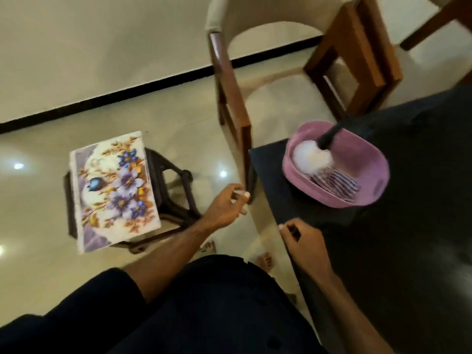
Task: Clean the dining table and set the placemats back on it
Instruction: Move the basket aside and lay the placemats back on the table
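The dark dining table (408, 251) fills the right side. A stack of floral placemats (115, 190) lies on a dark stool (176, 200) at the left, away from the table. My left hand (227, 204) hovers beside the table's near corner, fingers loosely curled and holding nothing. My right hand (304, 242) is over the table's left edge, fingers also loosely curled, with nothing visible in it. A pink basin (367, 159) stands on the table's corner, holding a white duster with a black handle (310, 155) and a striped cloth (337, 183).
A wooden chair with a cream seat (237, 80) stands just beyond the table corner. A second wooden chair (357, 54) is farther back right. Glossy pale floor (76, 98) lies between the stool and the table, with my bare feet (263, 259) below.
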